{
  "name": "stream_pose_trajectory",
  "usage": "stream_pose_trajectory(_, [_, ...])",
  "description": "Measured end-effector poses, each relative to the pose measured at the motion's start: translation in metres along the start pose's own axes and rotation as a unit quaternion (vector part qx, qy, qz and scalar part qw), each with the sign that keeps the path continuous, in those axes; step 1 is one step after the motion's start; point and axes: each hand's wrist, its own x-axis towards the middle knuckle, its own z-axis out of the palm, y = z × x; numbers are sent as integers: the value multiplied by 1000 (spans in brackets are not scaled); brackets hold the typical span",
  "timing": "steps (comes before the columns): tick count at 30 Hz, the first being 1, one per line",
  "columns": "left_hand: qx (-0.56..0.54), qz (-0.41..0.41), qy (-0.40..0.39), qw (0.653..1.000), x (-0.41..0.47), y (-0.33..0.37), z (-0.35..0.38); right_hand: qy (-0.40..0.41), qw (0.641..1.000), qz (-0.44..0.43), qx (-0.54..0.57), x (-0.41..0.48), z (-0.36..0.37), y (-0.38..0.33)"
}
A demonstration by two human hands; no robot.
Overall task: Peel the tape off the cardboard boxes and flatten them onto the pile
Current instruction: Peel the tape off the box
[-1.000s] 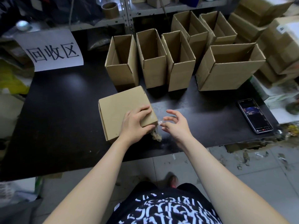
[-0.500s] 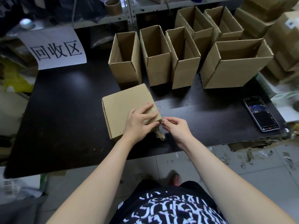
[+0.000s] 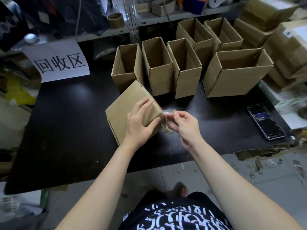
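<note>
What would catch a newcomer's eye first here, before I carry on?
At the front of the black table, the left hand grips a closed cardboard box, tilted, while the right hand pinches clear tape at its right corner. Behind them stands a row of open boxes, with a lit phone lying to the right.

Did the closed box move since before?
Yes. The closed box has turned, and its far corner now overlaps the leftmost open box, which it sat just below before.

Black shirt [image 3: 174, 216], white lettering; bare arms.
</note>
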Motion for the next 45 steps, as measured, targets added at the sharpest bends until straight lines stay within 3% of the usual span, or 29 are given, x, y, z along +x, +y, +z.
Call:
stream_pose_trajectory(3, [87, 44, -8, 995, 8, 13, -18, -25, 997, -67, -42, -4, 8, -18])
stream_pose_trajectory(7, [178, 104, 12, 978, 10, 10, -25, -26, 996, -81, -38, -9, 15, -25])
stream_pose_trajectory(10, [152, 126, 45, 979, 7, 7, -21, -16, 998, -62, -27, -10, 20, -26])
stream_pose_trajectory(13, [116, 132, 79, 981, 3, -3, -21, 4, 998, -22, 53, -6, 19, -32])
stream_pose_trajectory(20, [64, 125, 59, 988, -5, -5, -34, 23, 986, -13, 167, -1, 15, -48])
stream_pose_trajectory(26, [99, 84, 3, 991, -16, -12, -32, 23, 987, -34, 154, -3, 10, -53])
stream_pose_trajectory(31, [100, 75, 27, 992, -13, -6, -24, 18, 988, -66, 137, -7, 5, -49])
stream_pose_trajectory(38, [65, 58, 92, 992, -4, -2, -7, 134, 961, -57, 237, -9, 3, -48])
stream_pose_trajectory(45, [47, 33, 86, 995, -8, -3, -5, 190, 947, -62, 251, -8, 7, -44])
